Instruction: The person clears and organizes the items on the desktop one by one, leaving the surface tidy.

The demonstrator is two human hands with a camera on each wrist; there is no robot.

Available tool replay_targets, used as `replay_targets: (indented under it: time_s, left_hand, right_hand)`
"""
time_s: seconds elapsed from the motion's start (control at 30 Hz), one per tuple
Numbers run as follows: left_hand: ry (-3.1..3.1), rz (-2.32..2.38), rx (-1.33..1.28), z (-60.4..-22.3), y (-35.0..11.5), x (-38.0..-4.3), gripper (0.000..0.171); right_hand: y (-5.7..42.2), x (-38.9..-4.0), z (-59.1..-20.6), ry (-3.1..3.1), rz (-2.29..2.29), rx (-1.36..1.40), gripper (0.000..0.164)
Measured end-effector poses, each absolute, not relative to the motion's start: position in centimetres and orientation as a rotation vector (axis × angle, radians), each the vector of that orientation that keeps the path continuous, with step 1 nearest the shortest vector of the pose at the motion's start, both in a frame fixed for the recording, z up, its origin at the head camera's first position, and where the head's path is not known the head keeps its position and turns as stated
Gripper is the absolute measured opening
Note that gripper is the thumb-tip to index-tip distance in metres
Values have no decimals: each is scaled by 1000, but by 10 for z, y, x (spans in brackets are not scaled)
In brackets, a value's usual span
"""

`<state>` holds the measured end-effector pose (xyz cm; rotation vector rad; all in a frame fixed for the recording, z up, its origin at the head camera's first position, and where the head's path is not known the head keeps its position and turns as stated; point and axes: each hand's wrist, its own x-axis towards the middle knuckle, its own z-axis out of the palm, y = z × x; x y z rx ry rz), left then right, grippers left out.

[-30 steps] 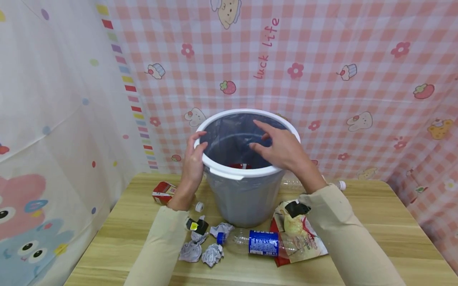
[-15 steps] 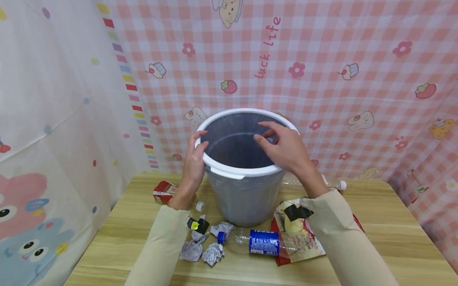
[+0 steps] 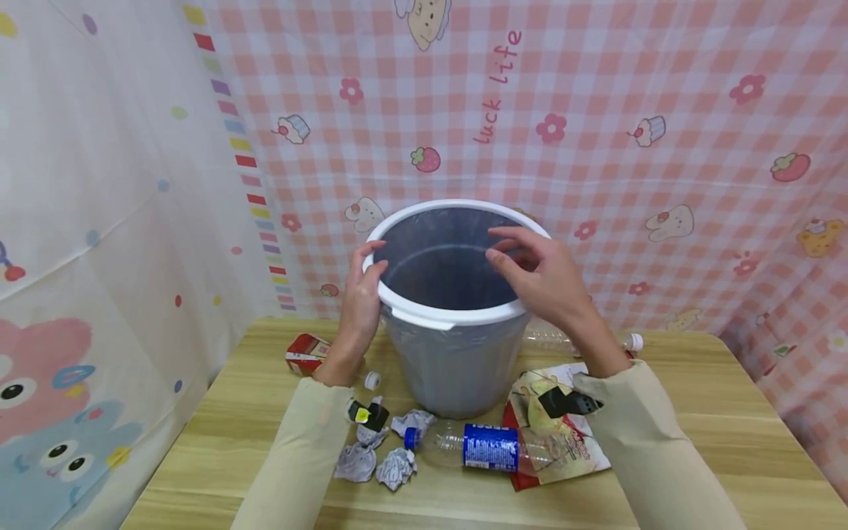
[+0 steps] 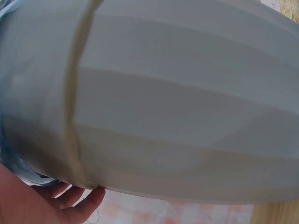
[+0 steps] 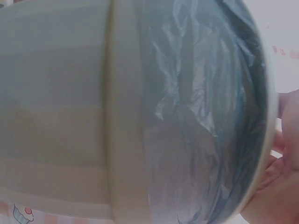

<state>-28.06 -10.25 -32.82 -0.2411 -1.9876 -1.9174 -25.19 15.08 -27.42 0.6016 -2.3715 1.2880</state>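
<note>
A grey trash can (image 3: 457, 372) with a white rim and a dark plastic liner stands upright on the table. My left hand (image 3: 361, 302) holds its left rim, thumb and index finger reaching over the edge; the left wrist view shows other fingers (image 4: 91, 201) bent against the outer wall. Over the right side of the opening hovers my right hand (image 3: 546, 280), fingers loosely bent, thumb and index finger apart, nothing between them. The right wrist view has the right hand (image 5: 282, 182) beside the rim, partly cut off. The bottom of the can is too dark to make out.
In front lies a clear bottle with a blue label (image 3: 490, 447), partly over a red and cream packet (image 3: 556, 412). Several crumpled paper balls (image 3: 396, 469) lie left of it. A red box (image 3: 308, 354) and a bottle cap (image 3: 372, 380) are at left, a clear bottle (image 3: 548, 338) behind right.
A red item low inside the can, seen one second ago, has dropped out of sight. My right hand has drawn slightly right toward the rim. The left hand keeps its place.
</note>
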Motion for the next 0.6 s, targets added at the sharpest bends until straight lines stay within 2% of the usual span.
replay_targets:
  time_s: [0.6]
  left_hand:
    - [-1977,-1936,-251,-328,-102,-279,39]
  right_hand:
    - [182,-222,-284,-2098,1644,448,32]
